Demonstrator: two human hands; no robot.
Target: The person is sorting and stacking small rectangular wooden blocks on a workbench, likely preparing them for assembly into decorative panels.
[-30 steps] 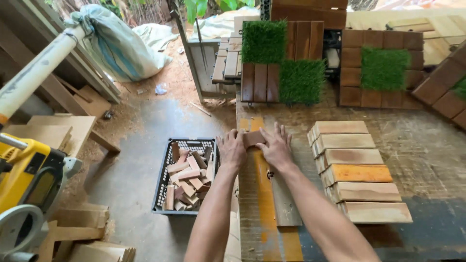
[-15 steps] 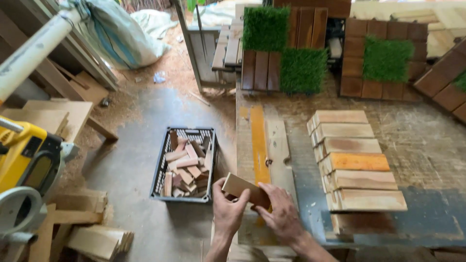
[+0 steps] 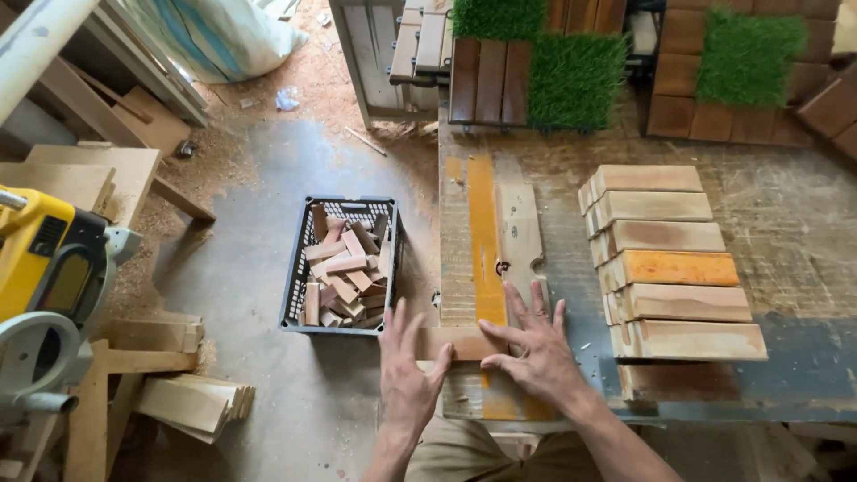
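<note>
A short reddish wooden slat [image 3: 457, 343] lies crosswise at the near left edge of the workbench [image 3: 803, 223]. My left hand [image 3: 407, 373] rests against its left end, fingers spread. My right hand [image 3: 530, 346] lies flat over its right end, fingers apart, pressing it onto the bench. Under the slat run a long orange-painted board [image 3: 482, 241] and a pale board [image 3: 520, 234] with a notch. To the right sits a row of stacked wooden slats [image 3: 671, 257].
A black plastic crate [image 3: 344, 261] of small wood offcuts stands on the floor left of the bench. A yellow mitre saw [image 3: 45, 268] is at far left, with wood scraps [image 3: 192, 403] below it. Wood-and-green-turf tiles [image 3: 571, 76] lie at the back, beside a white sack [image 3: 214, 31].
Both hands drew back from the middle of the bench toward me with the slat. The piece went from being lifted between the hands to lying flat at the bench's near edge.
</note>
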